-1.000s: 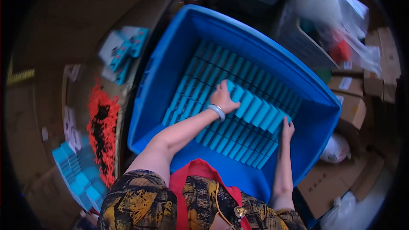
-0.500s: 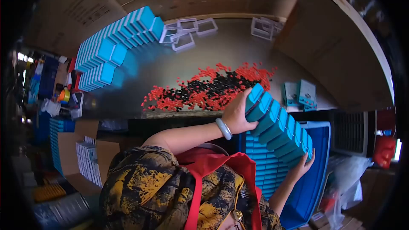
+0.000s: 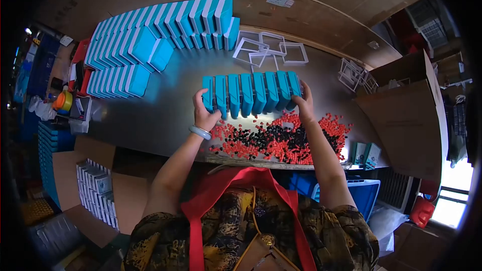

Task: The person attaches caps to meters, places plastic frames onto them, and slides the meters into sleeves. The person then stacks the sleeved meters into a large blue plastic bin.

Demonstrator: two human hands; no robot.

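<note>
Teal-and-white cases [image 3: 143, 42] far left, white rectangular frames [image 3: 296, 62] far, small red and black pieces [image 3: 281, 143] near, left hand [image 3: 205, 116], right hand [image 3: 305, 106] outstretched, clasping row of teal cases [image 3: 258, 93] between.

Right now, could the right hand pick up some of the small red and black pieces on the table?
Probably not: the right hand holds one end of the row of teal cases. Otherwise the small pieces lie close by, in the open.

turquoise row [image 3: 258, 93]: lifted from blue tub [image 3: 365, 194]; now over table [image 3: 168, 120]
</note>
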